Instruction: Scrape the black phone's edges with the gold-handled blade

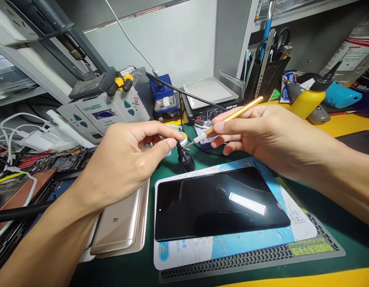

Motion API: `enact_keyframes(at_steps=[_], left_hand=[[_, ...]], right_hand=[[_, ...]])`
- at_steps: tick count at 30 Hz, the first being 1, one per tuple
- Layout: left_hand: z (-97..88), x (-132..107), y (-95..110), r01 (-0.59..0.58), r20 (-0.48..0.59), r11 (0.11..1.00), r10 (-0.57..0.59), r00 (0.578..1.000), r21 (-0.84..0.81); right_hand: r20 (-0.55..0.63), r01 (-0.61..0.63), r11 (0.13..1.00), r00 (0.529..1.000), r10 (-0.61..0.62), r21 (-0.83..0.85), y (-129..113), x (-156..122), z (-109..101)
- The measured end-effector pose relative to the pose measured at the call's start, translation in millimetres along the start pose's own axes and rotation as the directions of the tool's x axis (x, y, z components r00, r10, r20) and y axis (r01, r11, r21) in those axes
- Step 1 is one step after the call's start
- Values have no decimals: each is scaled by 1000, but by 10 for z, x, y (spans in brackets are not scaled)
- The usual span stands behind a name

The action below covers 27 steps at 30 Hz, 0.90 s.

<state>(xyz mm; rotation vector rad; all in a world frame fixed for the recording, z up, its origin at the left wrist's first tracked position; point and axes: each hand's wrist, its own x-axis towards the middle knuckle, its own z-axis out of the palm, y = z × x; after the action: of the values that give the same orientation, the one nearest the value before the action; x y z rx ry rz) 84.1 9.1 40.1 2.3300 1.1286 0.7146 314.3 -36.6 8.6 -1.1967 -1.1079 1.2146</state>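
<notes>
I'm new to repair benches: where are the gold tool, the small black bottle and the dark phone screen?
gold tool [236, 113], head view, middle of its shaft.
small black bottle [187, 160], head view, its body.
dark phone screen [214, 203], head view, glass centre.

left hand [127, 159] pinches a small black bottle [185, 158]; right hand [262, 131] holds a gold tool [232, 116] at its tip.

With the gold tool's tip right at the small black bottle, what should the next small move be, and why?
Probably dip or touch the tip of the gold tool into the nozzle of the small black bottle. The right hand aims the tip almost at it, the left hand pinches near the nozzle top, and the dark phone lies untouched below.
</notes>
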Motion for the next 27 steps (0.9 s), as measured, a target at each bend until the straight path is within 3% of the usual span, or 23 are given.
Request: enact_keyframes(at_steps=[27], left_hand=[[59,21,3,48,-20,999,-48,999,19]], right_hand=[[-25,-3,998,1000,1,-65,16,-13,54]])
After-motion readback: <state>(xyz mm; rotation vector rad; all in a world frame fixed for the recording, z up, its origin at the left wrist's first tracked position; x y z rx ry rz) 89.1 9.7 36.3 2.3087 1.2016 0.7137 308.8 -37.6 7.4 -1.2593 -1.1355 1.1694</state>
